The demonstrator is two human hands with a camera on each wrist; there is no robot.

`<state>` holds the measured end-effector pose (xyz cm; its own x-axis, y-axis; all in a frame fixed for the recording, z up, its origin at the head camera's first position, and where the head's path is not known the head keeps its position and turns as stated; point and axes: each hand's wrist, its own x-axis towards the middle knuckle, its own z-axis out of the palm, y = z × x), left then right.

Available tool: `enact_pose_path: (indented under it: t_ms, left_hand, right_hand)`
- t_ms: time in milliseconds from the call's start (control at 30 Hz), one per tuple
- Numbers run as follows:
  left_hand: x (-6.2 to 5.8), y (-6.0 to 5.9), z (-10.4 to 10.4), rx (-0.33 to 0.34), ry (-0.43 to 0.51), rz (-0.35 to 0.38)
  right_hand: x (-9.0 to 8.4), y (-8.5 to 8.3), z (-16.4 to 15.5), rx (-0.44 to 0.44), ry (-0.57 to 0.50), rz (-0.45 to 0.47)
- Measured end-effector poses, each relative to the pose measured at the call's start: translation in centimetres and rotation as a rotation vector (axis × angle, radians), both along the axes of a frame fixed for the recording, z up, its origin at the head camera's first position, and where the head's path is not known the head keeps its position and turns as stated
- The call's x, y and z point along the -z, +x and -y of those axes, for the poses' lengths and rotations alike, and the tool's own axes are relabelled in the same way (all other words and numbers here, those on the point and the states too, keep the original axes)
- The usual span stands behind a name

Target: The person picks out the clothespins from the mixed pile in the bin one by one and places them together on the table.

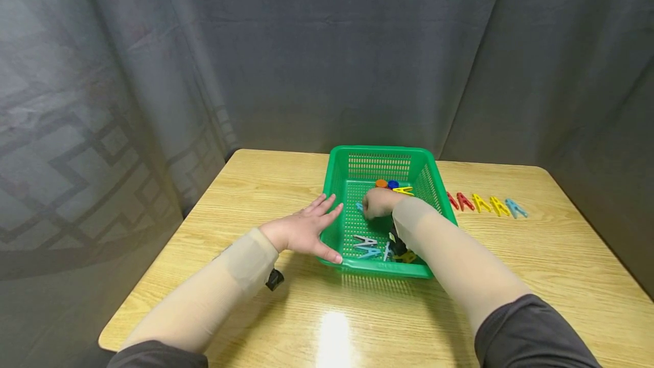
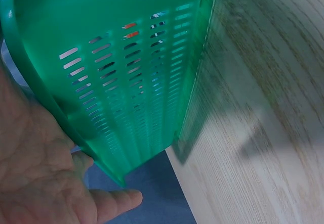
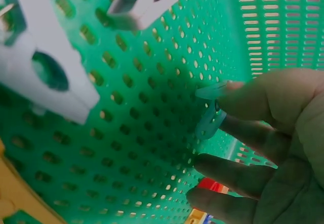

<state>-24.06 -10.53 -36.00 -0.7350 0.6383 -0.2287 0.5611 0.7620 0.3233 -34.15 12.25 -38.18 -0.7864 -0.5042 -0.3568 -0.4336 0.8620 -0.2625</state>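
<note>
While the head view is looking down, the left hand (image 1: 302, 230) is pressing with straight fingers on the outer wall of the green basket (image 1: 337, 164), and the right hand (image 1: 377, 203) is reaching inside. From the left wrist, the basket wall (image 2: 126, 72) is lying against the palm (image 2: 35, 173). At the right wrist, fingertips (image 3: 253, 100) are pinching a pale blue clothespin (image 3: 208, 118) on the basket floor. It is probably light, stiff and a bit slippery, best taken by its two legs.

Staged recording booth: grey curtains (image 1: 327, 44) around wooden table (image 1: 511, 277).
</note>
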Motion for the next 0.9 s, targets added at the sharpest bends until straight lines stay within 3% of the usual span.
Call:
enact_pose_path:
  t_ms: [200,367,567,900]
  left_hand:
    - [0.1,-0.1,0.0,-0.010,-0.010,0.007]
    - [0.2,-0.1,0.0,-0.005,-0.003,0.002]
    - [0.3,-0.2,0.0,-0.005,-0.002,-0.004]
    - [0.1,-0.1,0.0,0.007,0.004,-0.005]
  right_hand:
    - [0.6,-0.3,0.0,0.117,-0.073,-0.044]
    - [1.1,-0.3,0.2,0.182,-0.049,-0.058]
    - [1.1,-0.1,0.3,0.156,0.041,-0.096]
    - [0.7,0.0,0.0,0.166,0.033,-0.078]
